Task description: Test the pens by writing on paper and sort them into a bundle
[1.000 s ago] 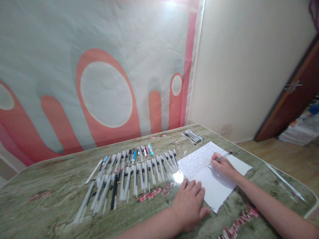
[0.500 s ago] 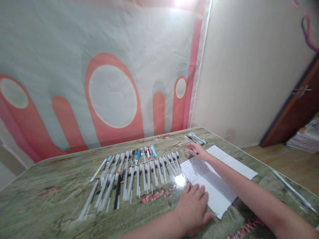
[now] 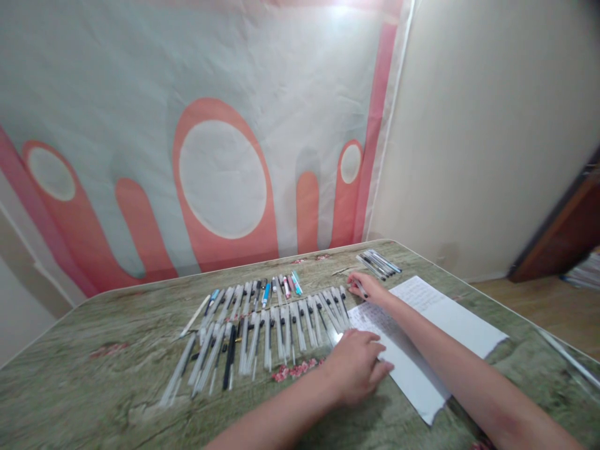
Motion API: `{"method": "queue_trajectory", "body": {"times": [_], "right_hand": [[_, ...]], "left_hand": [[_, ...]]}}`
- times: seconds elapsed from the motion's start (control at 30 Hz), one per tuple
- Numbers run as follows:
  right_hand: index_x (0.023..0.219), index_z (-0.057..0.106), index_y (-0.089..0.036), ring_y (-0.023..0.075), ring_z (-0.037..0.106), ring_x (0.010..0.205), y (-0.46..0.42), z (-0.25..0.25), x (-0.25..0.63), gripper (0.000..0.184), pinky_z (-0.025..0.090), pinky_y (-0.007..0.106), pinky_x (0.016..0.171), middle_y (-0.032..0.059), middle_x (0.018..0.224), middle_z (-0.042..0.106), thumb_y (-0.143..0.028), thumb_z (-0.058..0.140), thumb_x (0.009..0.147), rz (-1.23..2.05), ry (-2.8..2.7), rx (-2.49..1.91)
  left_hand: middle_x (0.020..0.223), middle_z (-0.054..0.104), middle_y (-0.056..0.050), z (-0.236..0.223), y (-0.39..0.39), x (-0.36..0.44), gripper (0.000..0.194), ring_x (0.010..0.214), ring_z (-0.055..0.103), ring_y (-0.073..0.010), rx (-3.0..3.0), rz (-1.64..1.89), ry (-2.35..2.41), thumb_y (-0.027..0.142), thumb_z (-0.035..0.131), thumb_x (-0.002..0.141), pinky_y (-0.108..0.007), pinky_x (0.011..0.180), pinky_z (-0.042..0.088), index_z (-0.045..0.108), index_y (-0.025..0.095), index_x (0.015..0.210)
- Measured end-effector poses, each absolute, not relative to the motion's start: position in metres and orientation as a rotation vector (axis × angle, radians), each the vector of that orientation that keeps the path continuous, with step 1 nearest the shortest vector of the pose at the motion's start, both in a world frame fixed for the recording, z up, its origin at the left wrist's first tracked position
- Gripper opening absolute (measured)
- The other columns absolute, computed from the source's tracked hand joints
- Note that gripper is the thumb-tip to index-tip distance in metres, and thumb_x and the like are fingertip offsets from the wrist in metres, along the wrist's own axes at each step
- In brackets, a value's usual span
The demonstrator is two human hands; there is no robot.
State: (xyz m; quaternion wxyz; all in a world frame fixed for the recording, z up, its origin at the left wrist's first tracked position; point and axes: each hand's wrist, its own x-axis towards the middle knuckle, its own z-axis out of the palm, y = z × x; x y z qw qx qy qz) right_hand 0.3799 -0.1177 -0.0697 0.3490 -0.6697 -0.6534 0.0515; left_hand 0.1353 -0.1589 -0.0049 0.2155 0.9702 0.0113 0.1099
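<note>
A: Starting at the left, what to log?

B: Two uneven rows of clear pens [image 3: 280, 334] on the table [image 3: 117, 387], with one black pen [image 3: 229, 357] in the nearer row. Behind, a few coloured markers [image 3: 265, 295].

A: Moving right, the hands?

B: Left hand [image 3: 359, 364] by the sheet's near left edge, fingers apart and loosely bent, nothing seen in grasp. A little farther right and higher up, right hand [image 3: 368, 286], fingers closed on a slim pen [image 3: 360, 289], just beyond the sheet's far left edge. Then a bundle of pens [image 3: 379, 264], and the partly written sheet [image 3: 457, 319] beneath the right forearm.

A: Good handling, by judgement?

B: Left palm best laid flat on the near edge, to stop sliding. Pen best pinched lightly, point well clear of the rows, to avoid knocking any loose. Forearm best lifted off the script, against smudging.

A: Doubtful points, left to right?

B: Pens too crowded to count. Left fingertips: touching paper or not, cannot tell. Held pen mostly covered by fingers; capped or not, unclear. Script unreadable. Far right, a clear rod [image 3: 569, 357], cut off by the frame.
</note>
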Motion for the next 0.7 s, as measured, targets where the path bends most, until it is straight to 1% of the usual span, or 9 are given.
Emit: {"method": "queue_trajectory", "body": {"times": [0.1,0.2,0.27,0.37,0.47,0.63,0.7], "right_hand": [[0.082,0.057,-0.021,0.0160,0.053,0.064,-0.115,-0.074,0.378,0.014,0.037,0.026,0.060,0.0000,0.066,0.060,-0.022,0.054,0.069,0.059,-1.680,-1.797],[0.082,0.057,-0.022,0.0185,0.054,0.068,-0.114,-0.076,0.376,0.013,0.036,0.027,0.061,0.0020,0.068,0.061,-0.023,0.053,0.070,-0.004,-1.688,-1.849],[0.085,0.057,-0.022,0.0191,0.055,0.069,-0.115,-0.075,0.374,0.015,0.035,0.027,0.062,0.0029,0.070,0.062,-0.023,0.051,0.071,-0.036,-1.727,-1.868],[0.090,0.056,-0.022,0.0184,0.054,0.068,-0.117,-0.073,0.372,0.018,0.035,0.027,0.061,0.0020,0.068,0.063,-0.023,0.049,0.073,-0.061,-1.753,-1.881],[0.088,0.056,-0.023,0.0176,0.053,0.064,-0.118,-0.072,0.372,0.017,0.033,0.027,0.060,0.0002,0.064,0.062,-0.024,0.051,0.071,-0.080,-1.725,-1.903],[0.083,0.057,-0.022,0.0171,0.051,0.061,-0.118,-0.072,0.371,0.013,0.032,0.027,0.059,0.0004,0.060,0.059,-0.023,0.051,0.071,-0.084,-1.727,-1.883],[0.084,0.057,-0.021,0.0179,0.051,0.064,-0.118,-0.069,0.368,0.015,0.033,0.027,0.060,0.0018,0.062,0.059,-0.022,0.051,0.071,-0.086,-1.700,-1.837]], "left_hand": [[0.104,0.059,-0.008,0.000,-0.125,0.141,0.032,0.097,0.052,-0.0178,2.478,0.461,0.177,0.033,0.039,0.084,-0.030,0.087,0.038,0.059,0.016,0.101],[0.087,0.064,-0.005,-0.001,-0.088,0.148,0.030,0.080,0.057,-0.0166,2.279,0.536,0.332,0.031,0.040,0.082,-0.028,0.074,0.043,0.063,0.015,0.092],[0.080,0.065,-0.004,-0.005,-0.069,0.152,0.027,0.074,0.057,-0.0161,2.127,0.599,0.415,0.030,0.043,0.080,-0.027,0.070,0.044,0.064,0.015,0.089],[0.081,0.065,-0.006,-0.015,-0.054,0.157,0.023,0.073,0.059,-0.0150,1.867,0.690,0.519,0.026,0.045,0.078,-0.026,0.069,0.045,0.062,0.012,0.086],[0.084,0.064,-0.006,-0.025,-0.053,0.159,0.019,0.072,0.060,-0.0137,1.752,0.756,0.564,0.023,0.047,0.077,-0.026,0.068,0.045,0.059,0.012,0.088],[0.086,0.061,-0.006,-0.033,-0.057,0.152,0.022,0.071,0.060,-0.0131,1.741,0.867,0.582,0.027,0.047,0.079,-0.024,0.066,0.045,0.055,0.013,0.094],[0.085,0.061,-0.006,-0.034,-0.057,0.150,0.024,0.070,0.060,-0.0129,1.733,0.908,0.585,0.030,0.047,0.079,-0.024,0.064,0.045,0.054,0.013,0.094]]}}
